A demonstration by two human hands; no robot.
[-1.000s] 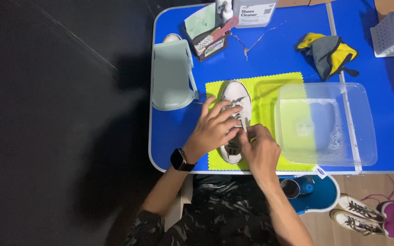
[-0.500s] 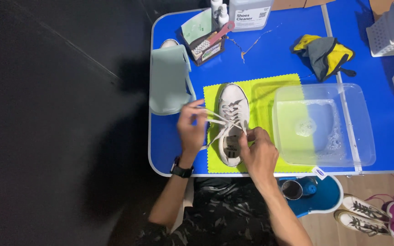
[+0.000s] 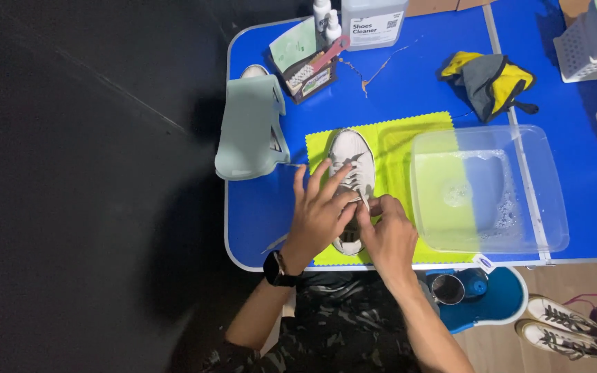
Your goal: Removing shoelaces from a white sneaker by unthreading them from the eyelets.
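Both hands, left hand (image 3: 320,217) & right hand (image 3: 387,238), fingers pinching laces on white sneaker (image 3: 351,166) at tabletop (image 3: 257,221) front edge; lacing looks partly done, lower eyelets left.

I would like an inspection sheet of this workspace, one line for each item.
Surface: blue table, yellow-green cloth spread on it.
Job's things: white shoe lying on the cloth, laces partly in.
Clutter: clear tub of soapy water, grey-yellow rag, pale green holder, cleaner bottle.
Hands: left hand and right hand both on the shoe's laces.
Cables: nothing seen.
Surroundings: dark floor left; more shoes on the floor at right.
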